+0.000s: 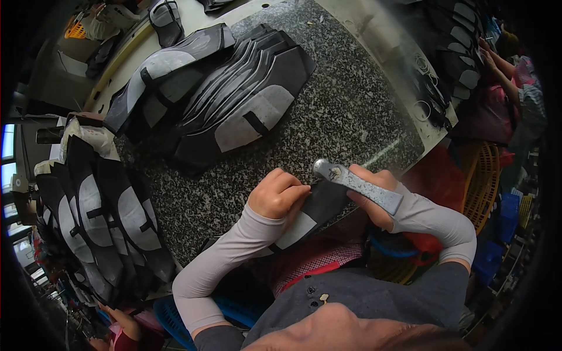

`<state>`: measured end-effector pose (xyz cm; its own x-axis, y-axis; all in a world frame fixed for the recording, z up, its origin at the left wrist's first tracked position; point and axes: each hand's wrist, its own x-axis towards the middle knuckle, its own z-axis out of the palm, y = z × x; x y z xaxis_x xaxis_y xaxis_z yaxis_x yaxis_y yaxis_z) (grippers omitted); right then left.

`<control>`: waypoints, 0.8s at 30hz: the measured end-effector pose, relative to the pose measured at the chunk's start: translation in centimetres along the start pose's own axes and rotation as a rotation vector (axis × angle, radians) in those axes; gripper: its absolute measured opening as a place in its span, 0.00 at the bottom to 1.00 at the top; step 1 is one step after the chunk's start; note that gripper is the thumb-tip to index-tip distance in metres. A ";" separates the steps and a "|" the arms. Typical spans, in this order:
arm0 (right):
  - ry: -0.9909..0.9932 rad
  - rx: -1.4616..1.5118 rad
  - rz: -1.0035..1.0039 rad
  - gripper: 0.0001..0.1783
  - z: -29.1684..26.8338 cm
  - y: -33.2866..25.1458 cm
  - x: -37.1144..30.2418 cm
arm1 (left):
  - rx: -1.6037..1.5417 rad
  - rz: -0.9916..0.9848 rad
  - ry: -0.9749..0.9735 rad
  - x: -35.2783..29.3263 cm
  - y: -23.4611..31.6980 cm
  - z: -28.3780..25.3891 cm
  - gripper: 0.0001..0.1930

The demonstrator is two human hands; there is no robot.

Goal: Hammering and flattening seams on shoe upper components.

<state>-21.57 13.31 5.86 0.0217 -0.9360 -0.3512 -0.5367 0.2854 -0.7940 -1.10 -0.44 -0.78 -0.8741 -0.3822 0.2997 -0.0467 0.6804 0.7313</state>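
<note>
Hanging pieces: dark panels with pale patches (91,202) lap over one another beside the left edge of the speckled worktop (357,111); keep the working arm clear of them.
Stacked pieces: similar panels (243,96) lie fanned toward the worktop's far left corner, well apart from the hammering spot; this looks a sound spacing.
Left hand: the hand (272,196) pinches the upper edge of the work piece between gathered fingertips. Hold the edge flat and draw the fingertips back from the striking line, since they sit close to the hammer's round face.
Work piece: one dark panel (326,202) with a pale patch lies along the worktop's near edge, between the hands. Back the struck part fully with stone; from here I cannot tell how far it overhangs.
Hammer: the metal head (370,190) spans the panel's right side, round face toward the left hand. Contact with the panel cannot be told. Land the face squarely; a tilted face may mark the material.
Right hand: the fingers close around the hammer (383,178) beneath its head; the handle is hidden. Favour short, even taps.
</note>
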 end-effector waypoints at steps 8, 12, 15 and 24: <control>-0.054 0.014 -0.070 0.14 0.0 -0.2 0.4 | 0.444 0.231 0.016 0.0 1.7 0.9 0.04; -0.171 -0.104 -0.004 0.13 -0.2 0.2 1.2 | 0.156 -0.014 -0.035 -0.3 1.1 0.1 0.05; -0.153 -0.090 0.007 0.13 -0.7 0.6 1.5 | 0.070 -0.090 -0.059 -1.1 1.2 -0.3 0.08; -0.160 -0.132 -0.059 0.12 1.2 0.4 1.1 | 0.069 -0.157 -0.148 -1.5 1.3 -1.4 0.10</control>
<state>-20.79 12.64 4.56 0.1842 -0.9029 -0.3884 -0.6361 0.1917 -0.7474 0.87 0.16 0.63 -0.9146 -0.3946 0.0885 -0.2166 0.6628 0.7168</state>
